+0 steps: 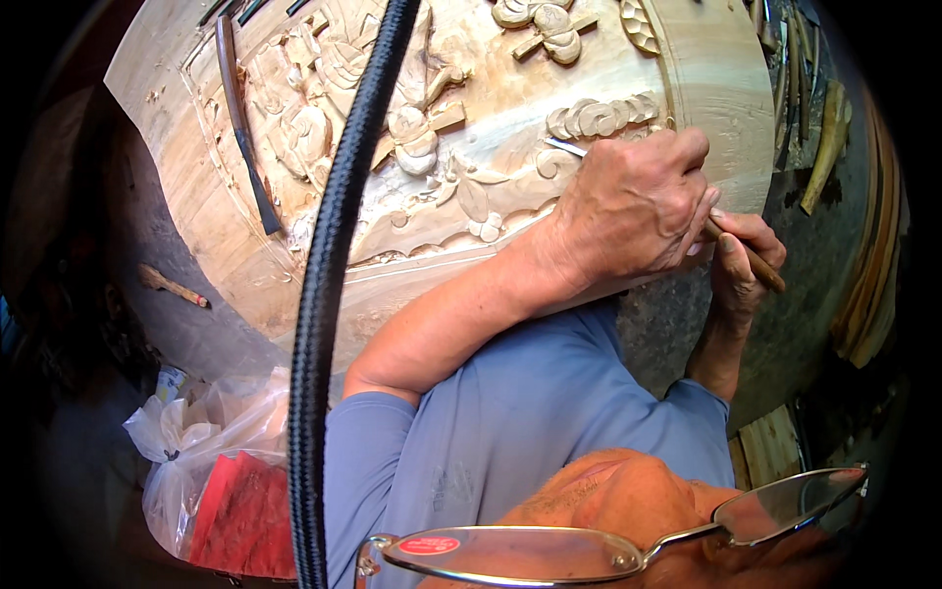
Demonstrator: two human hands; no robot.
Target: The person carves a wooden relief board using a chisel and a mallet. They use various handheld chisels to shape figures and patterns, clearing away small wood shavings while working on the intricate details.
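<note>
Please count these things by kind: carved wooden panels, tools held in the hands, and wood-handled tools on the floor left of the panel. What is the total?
Carved wooden panel: 1
Chisel, held by left hand and right hand: 1
Wood-handled tool on the floor: 1
Total: 3

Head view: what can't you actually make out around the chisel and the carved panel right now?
- Chisel: only a thin strip of blade shows; the left hand covers the shaft.
- Chisel handle: its grip is wrapped by the right hand.
- Cutting tip: too small to see where it meets the carved panel.
- Panel middle: crossed by a black braided cord.
- Panel top: cut off by the picture's edge.
</note>
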